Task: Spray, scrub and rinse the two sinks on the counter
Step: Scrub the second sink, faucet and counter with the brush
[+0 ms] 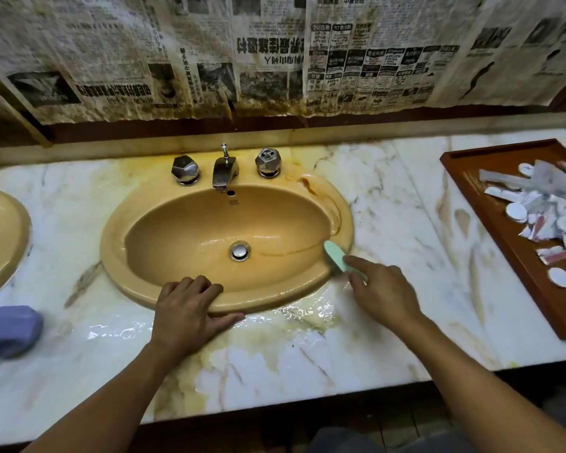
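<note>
A wet yellow-orange oval sink (177, 237) sits in the marble counter (389, 204), with a chrome faucet (224, 173), two faceted knobs and a metal drain plug (240, 251). My right hand (383, 291) grips a pale green scrub brush (334, 256) and presses it against the sink's right rim, forefinger stretched along its back. My left hand (188, 310) rests flat on the sink's front rim, holding nothing. A brown streak runs from the drain toward the brush. The edge of a second, matching sink (4, 237) shows at far left.
A purple cloth (9, 331) lies on the counter at front left. A brown wooden tray (490, 204) with several white sachets and small round lids stands at right. Water pools on the counter before the sink. Stained newspaper covers the wall behind.
</note>
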Motion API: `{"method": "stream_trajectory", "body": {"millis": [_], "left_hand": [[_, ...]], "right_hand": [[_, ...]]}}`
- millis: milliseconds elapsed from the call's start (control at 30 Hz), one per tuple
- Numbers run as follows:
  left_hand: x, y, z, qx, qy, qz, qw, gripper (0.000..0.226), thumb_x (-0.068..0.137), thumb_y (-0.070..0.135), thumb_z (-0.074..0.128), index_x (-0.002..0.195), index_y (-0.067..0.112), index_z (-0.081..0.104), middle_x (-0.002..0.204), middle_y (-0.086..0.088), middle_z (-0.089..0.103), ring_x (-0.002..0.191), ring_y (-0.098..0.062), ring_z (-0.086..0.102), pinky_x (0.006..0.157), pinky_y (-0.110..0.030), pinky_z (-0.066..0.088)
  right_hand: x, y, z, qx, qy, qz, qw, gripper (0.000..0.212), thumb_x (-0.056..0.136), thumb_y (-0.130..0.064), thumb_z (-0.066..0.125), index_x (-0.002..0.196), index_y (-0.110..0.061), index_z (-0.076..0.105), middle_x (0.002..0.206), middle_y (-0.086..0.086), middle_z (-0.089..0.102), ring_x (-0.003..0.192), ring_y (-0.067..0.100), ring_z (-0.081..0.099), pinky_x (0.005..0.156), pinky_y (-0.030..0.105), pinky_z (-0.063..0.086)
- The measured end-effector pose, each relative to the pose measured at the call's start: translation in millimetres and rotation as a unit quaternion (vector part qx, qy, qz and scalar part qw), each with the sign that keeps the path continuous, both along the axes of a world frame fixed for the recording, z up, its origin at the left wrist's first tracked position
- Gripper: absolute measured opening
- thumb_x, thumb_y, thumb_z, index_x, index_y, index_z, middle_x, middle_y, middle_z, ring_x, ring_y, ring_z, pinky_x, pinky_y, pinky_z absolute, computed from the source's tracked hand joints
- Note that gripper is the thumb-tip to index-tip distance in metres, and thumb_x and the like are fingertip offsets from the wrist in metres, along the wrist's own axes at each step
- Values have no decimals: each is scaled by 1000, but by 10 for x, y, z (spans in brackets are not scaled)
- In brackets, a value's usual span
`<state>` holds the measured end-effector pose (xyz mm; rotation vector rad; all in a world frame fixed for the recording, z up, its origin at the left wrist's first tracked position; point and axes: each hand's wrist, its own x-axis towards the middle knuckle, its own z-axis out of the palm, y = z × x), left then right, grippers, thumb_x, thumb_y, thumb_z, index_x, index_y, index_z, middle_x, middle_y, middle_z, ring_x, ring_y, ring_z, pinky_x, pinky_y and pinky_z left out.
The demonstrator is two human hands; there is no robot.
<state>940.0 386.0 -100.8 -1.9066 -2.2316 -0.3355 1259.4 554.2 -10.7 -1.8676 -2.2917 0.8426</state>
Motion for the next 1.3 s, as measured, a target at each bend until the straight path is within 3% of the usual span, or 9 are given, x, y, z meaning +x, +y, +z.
{"method": "stream_trajectory", "body": {"millis": [200, 333, 433, 500, 600, 667, 867, 1000, 1300], "left_hand": [[27, -2, -11, -1, -6, 4, 1000, 68, 77, 87, 60, 98, 24, 75, 90, 2, 64, 81, -28, 61, 77, -42, 41], [13, 14, 6, 1, -9, -4, 1000, 69, 79, 87, 56, 99, 24, 76, 90, 1, 65, 81, -28, 62, 76, -41, 41], [19, 20, 1, 11, -16, -2, 1000, 68, 79, 86, 60, 99, 24, 77, 90, 2, 65, 81, -28, 62, 76, -41, 41], [24, 15, -3, 9, -16, -4, 1000, 68, 79, 86, 60, 100, 24, 77, 90, 2, 65, 80, -28, 62, 76, -41, 41], [26, 13, -4, 8, -21, -8, 1000, 69, 80, 86, 56, 100, 23, 78, 91, 1, 66, 81, -28, 62, 76, -42, 41], [27, 26, 3, 9, -22, -10, 1000, 70, 81, 86, 55, 101, 23, 78, 92, 1, 67, 81, -28, 63, 76, -42, 42], [41, 24, 9, 11, -13, -13, 1000, 68, 80, 85, 60, 103, 23, 78, 93, 1, 67, 81, -28, 63, 76, -41, 41], [38, 16, 11, 15, -15, -12, 1000, 68, 80, 85, 60, 103, 23, 78, 92, 1, 67, 81, -28, 62, 76, -41, 41], [36, 16, 13, 17, -25, -10, 999, 66, 79, 84, 62, 102, 24, 78, 92, 2, 67, 81, -27, 63, 75, -41, 42]], "right_hand": [[26, -233, -220, -88, 195, -263, 941, 40, 99, -28, 44, 126, -31, 73, 109, -2, 71, 102, 30, 64, 94, 47, 56], [-210, 440, -259, -112, 256, -343, 897, 32, 94, -24, 49, 108, -26, 77, 87, 6, 70, 68, 31, 64, 50, 28, 46], [-264, 756, -184, -148, 275, -359, 880, 29, 94, -19, 46, 85, -24, 73, 66, 4, 48, 48, 19, 39, 46, 25, 31], [-232, 491, -188, -115, 246, -318, 908, 36, 94, -22, 49, 75, -37, 75, 72, 2, 61, 61, 25, 55, 56, 33, 45], [-119, -295, -264, -89, 248, -274, 925, 31, 102, -24, 51, 114, -34, 78, 114, 0, 76, 106, 26, 68, 89, 37, 55], [-78, -416, -299, -87, 240, -269, 929, 32, 103, -23, 51, 126, -26, 74, 125, 1, 73, 115, 27, 66, 99, 40, 53], [-127, 535, -241, -89, 224, -285, 928, 37, 102, -26, 48, 131, -29, 70, 126, 6, 72, 105, 34, 67, 71, 32, 52], [-131, -73, -221, -59, 192, -234, 951, 36, 104, -22, 49, 135, -22, 68, 134, 6, 68, 127, 30, 59, 102, 32, 46], [-58, 150, 175, -34, 25, -51, 998, 36, 103, -28, 45, 129, -32, 70, 120, 3, 73, 119, 30, 59, 91, 38, 53]]}}
